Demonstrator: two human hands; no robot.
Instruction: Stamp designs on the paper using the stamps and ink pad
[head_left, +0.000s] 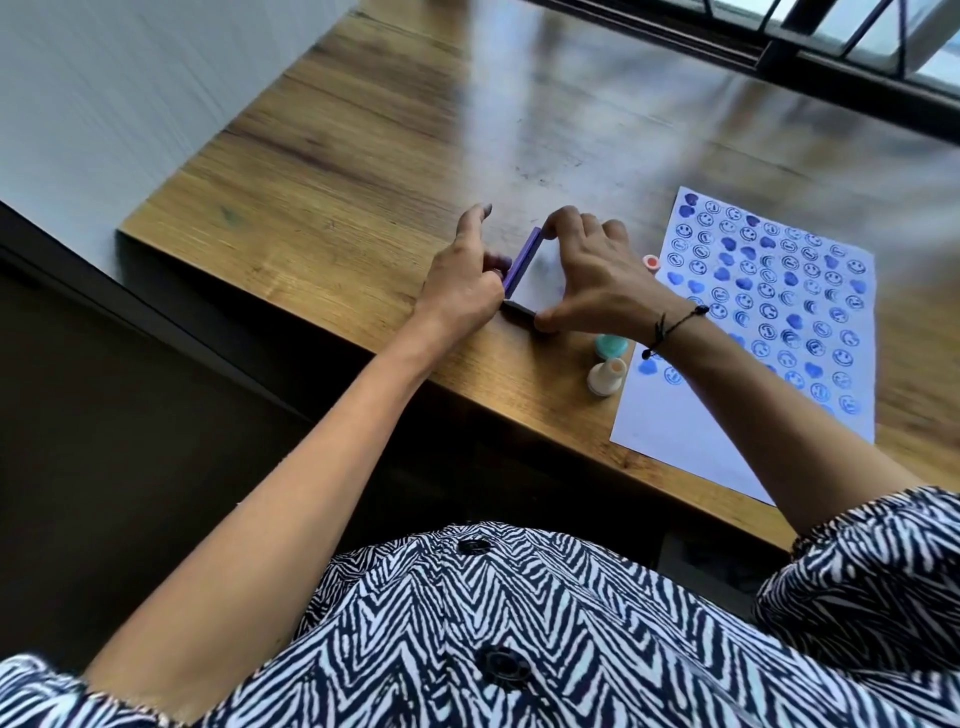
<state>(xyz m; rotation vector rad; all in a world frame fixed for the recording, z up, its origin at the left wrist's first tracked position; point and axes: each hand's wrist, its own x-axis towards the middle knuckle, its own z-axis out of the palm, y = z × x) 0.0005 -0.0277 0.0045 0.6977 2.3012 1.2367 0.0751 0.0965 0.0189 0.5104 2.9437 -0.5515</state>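
Observation:
The purple ink pad case (524, 270) lies near the table's front edge, its lid tilted up on the left side. My left hand (462, 280) grips the raised lid edge. My right hand (592, 278) holds the case's far corner and near right corner. To the right lies the white paper (691, 447), covered with several rows of blue smiley and heart prints. Three small stamps stand between case and paper: a teal one (612, 347), a white one with a peach top (605, 378) and a pink one (650, 263).
The wooden table (363, 171) stretches away to a dark window frame (779, 67) at the back right. Its left edge (171, 208) meets a pale wall, and the front edge drops to dark floor.

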